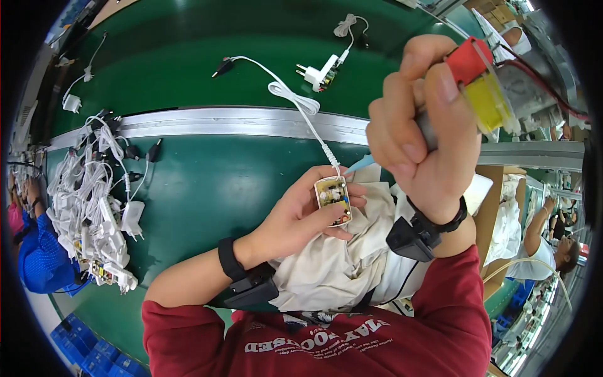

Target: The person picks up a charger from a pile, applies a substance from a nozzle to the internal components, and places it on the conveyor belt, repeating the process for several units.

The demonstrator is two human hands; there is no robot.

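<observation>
Circuit board [333, 193] in left hand [303, 210], tool [488, 103] in right hand [433, 119]

With the left hand [298, 210], we hold an open white adapter [333, 195], circuit components exposed, thumb across the lower end. With the raised right hand [433, 129], we grip a device [487, 103] with red and yellow parts; a pale blue tip [360, 163] shows below, near the adapter. We note the white cable [304, 103] crossing the metal rail [232, 122] and tangled adapters [94, 201] at left.

Left hand [300, 211] low — cupped, right hand [429, 118] raised higher — curled tight
</observation>
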